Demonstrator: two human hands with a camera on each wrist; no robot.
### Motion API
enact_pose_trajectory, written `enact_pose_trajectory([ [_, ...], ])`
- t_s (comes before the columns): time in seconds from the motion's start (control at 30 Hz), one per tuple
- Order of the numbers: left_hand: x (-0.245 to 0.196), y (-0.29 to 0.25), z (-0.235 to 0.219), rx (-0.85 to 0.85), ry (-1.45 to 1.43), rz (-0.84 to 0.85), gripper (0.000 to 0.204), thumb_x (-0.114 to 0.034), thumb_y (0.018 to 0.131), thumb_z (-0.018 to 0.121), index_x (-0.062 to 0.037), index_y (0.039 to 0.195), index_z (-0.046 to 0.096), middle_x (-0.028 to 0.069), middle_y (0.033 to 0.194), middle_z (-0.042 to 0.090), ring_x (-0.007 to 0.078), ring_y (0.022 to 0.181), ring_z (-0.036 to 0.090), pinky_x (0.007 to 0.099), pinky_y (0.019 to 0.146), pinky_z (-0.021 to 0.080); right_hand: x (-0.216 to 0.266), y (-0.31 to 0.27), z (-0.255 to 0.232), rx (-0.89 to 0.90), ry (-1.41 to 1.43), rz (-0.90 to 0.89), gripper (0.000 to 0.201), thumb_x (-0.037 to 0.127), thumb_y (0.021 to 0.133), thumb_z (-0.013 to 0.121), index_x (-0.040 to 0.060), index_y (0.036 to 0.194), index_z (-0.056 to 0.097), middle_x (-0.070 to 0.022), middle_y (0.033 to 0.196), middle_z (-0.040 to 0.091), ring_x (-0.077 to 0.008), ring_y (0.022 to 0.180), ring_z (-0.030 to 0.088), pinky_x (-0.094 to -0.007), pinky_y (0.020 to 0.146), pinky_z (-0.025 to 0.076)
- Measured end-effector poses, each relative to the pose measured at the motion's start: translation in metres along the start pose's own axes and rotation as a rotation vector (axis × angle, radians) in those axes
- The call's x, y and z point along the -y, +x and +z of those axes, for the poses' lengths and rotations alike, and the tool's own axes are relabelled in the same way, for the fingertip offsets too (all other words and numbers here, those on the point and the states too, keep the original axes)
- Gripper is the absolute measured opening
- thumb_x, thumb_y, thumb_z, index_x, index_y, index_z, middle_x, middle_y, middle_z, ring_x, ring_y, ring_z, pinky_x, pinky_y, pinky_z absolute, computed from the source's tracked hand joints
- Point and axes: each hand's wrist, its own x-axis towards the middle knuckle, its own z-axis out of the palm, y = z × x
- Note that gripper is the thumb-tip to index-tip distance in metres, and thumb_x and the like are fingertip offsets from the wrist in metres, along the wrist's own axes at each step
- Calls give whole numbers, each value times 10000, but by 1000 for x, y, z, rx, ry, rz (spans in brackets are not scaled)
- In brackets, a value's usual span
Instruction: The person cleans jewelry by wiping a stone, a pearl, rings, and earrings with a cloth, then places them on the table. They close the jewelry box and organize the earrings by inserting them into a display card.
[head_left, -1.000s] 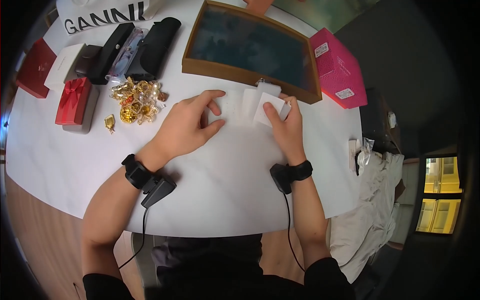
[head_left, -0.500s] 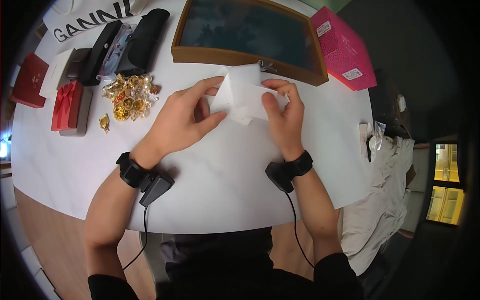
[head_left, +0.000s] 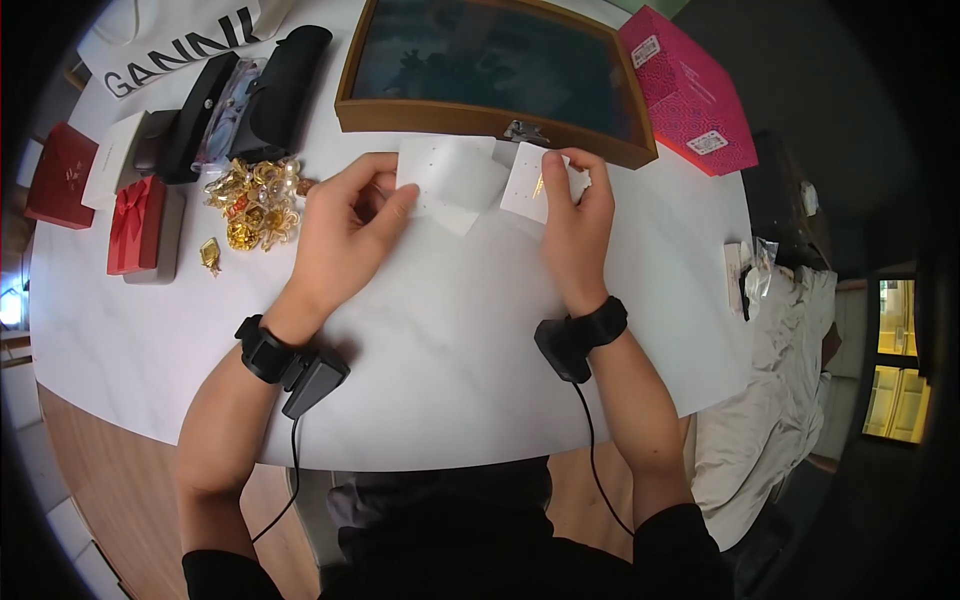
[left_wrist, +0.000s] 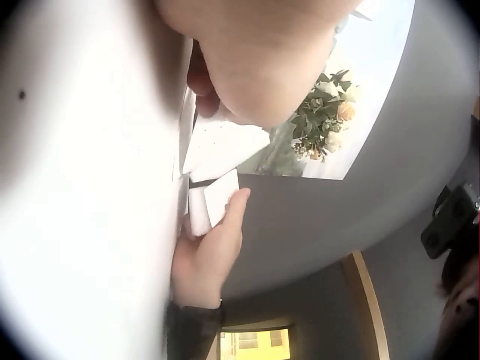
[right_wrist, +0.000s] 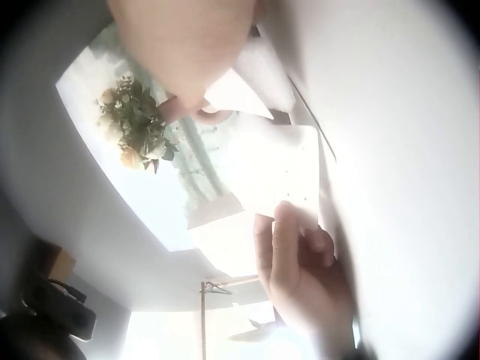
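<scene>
My left hand pinches white cards with small holes in them, thumb in front and fingers behind. The cards overlap each other at angles, over the table in front of the box. A short gap to the right, my right hand holds a smaller white card with a gold mark on it, its thumb pressed on the card's face. Behind that card, a thicker white piece shows in the left wrist view. In the right wrist view, the left fingertips lie at the holed card's edge.
A wooden box with a dark glass top stands beyond the hands, a pink box at its right. On the left are a heap of gold jewellery, a gold pendant, a red bow-tied box and black cases.
My left hand, without a card a second ago, has taken hold of white cards and drawn left, apart from the right hand. The right hand keeps a smaller card, whose gold mark now shows.
</scene>
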Motion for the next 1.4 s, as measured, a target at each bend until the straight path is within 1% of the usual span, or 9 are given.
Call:
enact_pose_trajectory([
  [0.1,3,1,0,-93,59,35,184,-57,944,689,26,1104,649,-23,799,623,27,636,507,201,566,408,-1,2,-3,85,-13,65,318,279,975,686,-8,1103,632,-74,907,646,-158,841,617,-287,809,488],
  [0.2,6,2,1,-202,58,67,154,-60,932,695,23,1058,661,-12,781,632,34,601,494,213,544,407,-1,3,-3,37,-37,-47,304,267,978,682,8,1134,648,-75,952,652,-138,837,627,-270,735,501],
  [0.27,8,3,0,-241,38,77,147,-65,938,693,22,1052,659,-12,783,630,33,596,491,212,539,405,15,2,-5,80,43,235,286,249,985,669,16,1151,653,-72,980,651,-111,800,621,-237,639,498],
  [0.6,2,3,0,-163,-141,-46,205,-31,949,628,29,1145,617,23,881,675,42,623,574,205,558,449,13,0,-3,103,78,107,309,221,1004,629,7,1228,633,-51,1002,630,-68,754,579,-204,557,460],
  [0.87,3,5,-5,-117,-144,-49,218,-33,987,601,29,1196,588,-2,908,607,46,688,549,204,613,458,-1,5,-8,62,-32,33,196,214,986,657,20,978,627,-32,843,636,-117,808,587,-276,742,467],
  [1.0,5,5,-6,-109,-170,-76,166,-33,986,604,18,1144,599,-6,887,610,45,680,549,203,612,457,0,10,-16,75,-18,-46,222,216,975,675,2,934,627,-24,833,630,-111,810,577,-268,733,456],
  [1.2,5,5,-4,-115,-194,-92,112,-36,983,608,6,1086,596,11,912,639,52,677,584,201,604,458,-1,21,-37,-256,221,26,235,235,997,646,21,904,618,14,820,579,-69,726,496,-239,629,399],
  [1.3,2,5,-5,-118,-207,-124,90,-37,985,604,3,1063,584,21,911,656,58,685,612,204,600,464,-5,22,-52,-398,499,346,284,314,1048,560,98,863,552,29,789,497,-44,593,309,-243,502,245],
  [1.4,5,5,-5,-103,-202,-148,76,-37,987,597,-1,1048,568,22,866,666,63,692,627,208,599,470,-8,27,-61,-522,644,507,292,312,1054,545,96,857,549,10,808,522,-56,557,288,-245,495,244],
])
